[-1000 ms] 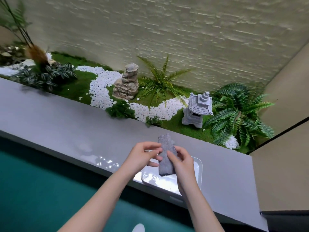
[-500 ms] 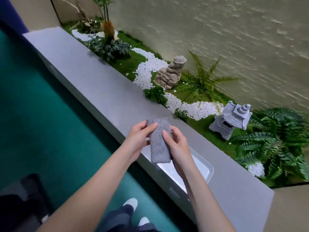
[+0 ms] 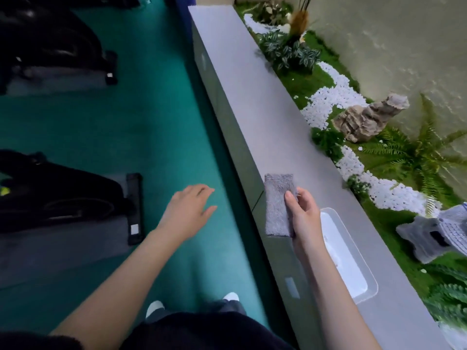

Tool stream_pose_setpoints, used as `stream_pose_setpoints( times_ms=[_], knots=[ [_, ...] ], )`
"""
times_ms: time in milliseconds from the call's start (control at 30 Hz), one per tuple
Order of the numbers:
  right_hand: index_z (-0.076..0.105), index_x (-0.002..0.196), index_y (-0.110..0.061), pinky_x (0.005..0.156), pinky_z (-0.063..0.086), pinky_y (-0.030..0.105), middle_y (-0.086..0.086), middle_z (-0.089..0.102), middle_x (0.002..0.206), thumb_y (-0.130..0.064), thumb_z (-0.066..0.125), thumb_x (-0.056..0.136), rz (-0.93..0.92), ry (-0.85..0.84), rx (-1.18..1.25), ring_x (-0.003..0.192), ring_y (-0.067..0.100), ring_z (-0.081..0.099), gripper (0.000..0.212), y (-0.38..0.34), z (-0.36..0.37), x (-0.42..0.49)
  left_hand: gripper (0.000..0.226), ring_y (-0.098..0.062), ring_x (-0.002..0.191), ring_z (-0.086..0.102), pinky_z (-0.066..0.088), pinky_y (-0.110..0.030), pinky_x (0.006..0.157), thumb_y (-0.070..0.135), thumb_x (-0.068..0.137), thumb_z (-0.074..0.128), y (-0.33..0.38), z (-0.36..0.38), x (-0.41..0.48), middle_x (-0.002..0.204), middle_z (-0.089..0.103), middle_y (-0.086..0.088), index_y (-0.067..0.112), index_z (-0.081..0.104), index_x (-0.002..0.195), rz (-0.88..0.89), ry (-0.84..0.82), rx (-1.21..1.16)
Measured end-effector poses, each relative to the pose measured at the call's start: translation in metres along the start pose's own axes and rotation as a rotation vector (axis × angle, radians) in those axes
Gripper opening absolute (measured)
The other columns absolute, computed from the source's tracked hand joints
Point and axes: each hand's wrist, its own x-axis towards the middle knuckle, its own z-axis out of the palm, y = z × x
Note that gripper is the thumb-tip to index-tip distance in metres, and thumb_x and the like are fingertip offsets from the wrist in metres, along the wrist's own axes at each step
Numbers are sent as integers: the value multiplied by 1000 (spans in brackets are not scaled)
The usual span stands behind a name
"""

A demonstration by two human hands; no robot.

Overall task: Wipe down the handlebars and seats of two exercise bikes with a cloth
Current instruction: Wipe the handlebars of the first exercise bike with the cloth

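Half a second ago both hands pinched the cloth; now the left hand (image 3: 188, 210) has let go and hangs with fingers spread apart over the teal floor (image 3: 156, 127). At far left, two dark exercise bike bases (image 3: 60, 198) have come into view, one near, one farther. The folded grey cloth (image 3: 278, 203) is clamped by the right hand (image 3: 305, 218) alone, thumb on top, above the near edge of the grey ledge (image 3: 252, 97). A white tray (image 3: 353, 269) sits on the ledge just right of that hand. Farther right: white pebbles (image 3: 328, 102), ferns (image 3: 424, 157), a rock ornament (image 3: 366, 120) and a stone lantern (image 3: 434, 236).
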Motion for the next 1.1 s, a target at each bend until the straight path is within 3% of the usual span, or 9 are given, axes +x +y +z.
stream_pose_setpoints(
  times_ms=[100,367,667,767,1000,1100],
  knots=[
    [62,85,-22,89,45,53,9,65,94,-12,56,94,29,-27,18,90,25,57,15,3,31,-14,52,-18,133,34,29,-36,106,43,95,43,-48,-5,-45,144,39,1,17,38,140,-110,1,73],
    [60,83,-22,62,50,20,-8,66,79,-14,56,93,27,-277,-33,71,5,61,14,22,192,-90,52,-18,136,32,28,-36,107,43,95,42,-170,-28,-177,147,38,-1,16,39,140,-358,61,64],
    [59,88,-15,65,52,25,-2,66,84,-12,55,94,128,-473,-61,72,10,64,8,41,338,-186,57,-20,137,30,23,-38,109,48,94,41,-291,-47,-306,149,36,-2,17,37,142,-622,177,62],
    [57,89,-13,77,51,36,4,63,92,-12,55,94,139,-493,-86,82,16,61,6,36,367,-203,60,-25,136,32,25,-43,108,49,92,44,-320,-54,-336,148,37,-5,15,38,141,-699,218,54],
    [56,86,-14,78,48,35,1,62,87,-10,54,94,122,-507,-112,80,15,58,10,22,436,-212,65,-27,139,27,21,-47,111,53,92,41,-367,-65,-355,151,32,-7,15,34,143,-739,199,67],
    [58,88,-15,87,48,42,4,62,95,-11,55,94,132,-517,-114,91,20,58,7,23,467,-206,67,-24,142,22,16,-48,114,57,91,37,-387,-68,-349,153,27,-4,17,30,145,-730,190,70]
  ],
)
